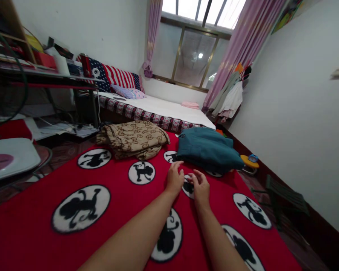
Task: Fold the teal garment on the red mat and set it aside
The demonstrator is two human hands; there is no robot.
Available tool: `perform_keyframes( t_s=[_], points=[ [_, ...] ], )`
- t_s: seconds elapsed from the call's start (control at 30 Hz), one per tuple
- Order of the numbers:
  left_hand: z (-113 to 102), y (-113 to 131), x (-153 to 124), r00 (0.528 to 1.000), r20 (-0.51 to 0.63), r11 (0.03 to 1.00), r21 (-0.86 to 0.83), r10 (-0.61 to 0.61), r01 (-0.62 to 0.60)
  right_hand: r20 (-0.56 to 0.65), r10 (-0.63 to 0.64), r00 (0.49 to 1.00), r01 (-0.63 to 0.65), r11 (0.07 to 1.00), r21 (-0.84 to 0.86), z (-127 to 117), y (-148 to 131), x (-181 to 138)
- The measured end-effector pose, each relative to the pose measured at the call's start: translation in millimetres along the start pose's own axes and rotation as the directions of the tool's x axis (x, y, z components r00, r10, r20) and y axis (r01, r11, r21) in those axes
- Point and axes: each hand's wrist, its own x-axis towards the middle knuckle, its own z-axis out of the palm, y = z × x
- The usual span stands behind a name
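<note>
My left hand [175,177] hovers over or rests on a red blanket [118,203] printed with white circles and black monkey figures; I cannot tell if it touches. Its fingers are apart and hold nothing. Close beside it, my right hand [200,187] has loosely curled, parted fingers with nothing in them. Just beyond both hands lie folded teal trousers [207,148], the nearest garment to them. To the left of these sits a folded tan garment [135,139] with a brown pattern and a gathered edge.
Behind the blanket stands a bed [164,106] with pillows and a pink folded cloth [190,105]. A cluttered desk [59,77] and a white chair [12,158] are at the left. On the right are a yellow stool [249,162] and a dark folding stool [285,194].
</note>
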Motion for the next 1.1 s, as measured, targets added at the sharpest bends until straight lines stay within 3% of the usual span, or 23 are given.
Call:
perform_keyframes(
  t_s=[0.13, 0.2, 0.27, 0.37, 0.43, 0.5, 0.7, 0.8, 0.9, 1.1],
  points=[
    [-15.9, -0.2, 12.2, 0.992, -0.016, 0.980, 0.156, 0.128, -0.124, 0.010, 0.006, 1.000, -0.006, 1.000, 0.004, -1.9, -9.9, 0.2],
    [-41.4, -2.9, 35.6, 0.969, 0.057, 0.917, 0.315, 0.241, -0.247, 0.014, 0.011, 1.000, -0.011, 1.000, 0.001, -0.9, -10.7, -1.0],
    [-77.8, -10.0, 69.5, 0.955, 0.104, 0.822, 0.489, 0.276, -0.291, 0.038, 0.010, 0.999, -0.009, 1.000, -0.009, 0.9, -10.3, -2.1],
    [-133.4, -29.0, 120.5, 0.995, 0.089, 0.704, 0.703, 0.045, -0.095, 0.073, 0.010, 0.997, -0.007, 0.999, -0.039, 4.2, -9.3, -2.3],
    [-156.6, -43.4, 141.3, 0.986, 0.112, 0.652, 0.759, -0.121, -0.006, 0.085, 0.017, 0.996, -0.012, 0.998, -0.058, 5.9, -8.6, -1.6],
    [-163.6, -55.0, 148.0, 0.977, 0.100, 0.605, 0.796, -0.189, 0.035, 0.099, 0.022, 0.995, -0.015, 0.997, -0.071, 7.0, -7.8, -0.7],
    [-144.7, -59.2, 126.8, 0.989, 0.045, 0.517, 0.855, -0.143, 0.035, 0.131, -0.014, 0.991, 0.023, 0.998, -0.066, 6.7, -5.4, 1.4],
    [-149.1, -47.0, 112.6, 0.992, 0.060, 0.525, 0.851, -0.110, 0.007, 0.141, -0.048, 0.989, 0.057, 0.996, -0.065, 4.9, -5.4, 1.4],
    [-164.9, -19.8, 101.5, 0.994, 0.087, 0.548, 0.836, -0.064, -0.037, 0.127, -0.077, 0.989, 0.087, 0.993, -0.078, 4.4, -5.9, 0.3],
    [-206.8, 91.5, 111.0, 0.992, 0.075, 0.675, 0.726, 0.105, -0.127, 0.070, -0.099, 0.993, 0.105, 0.991, -0.082, 10.1, -7.8, -3.7]
  ],
)
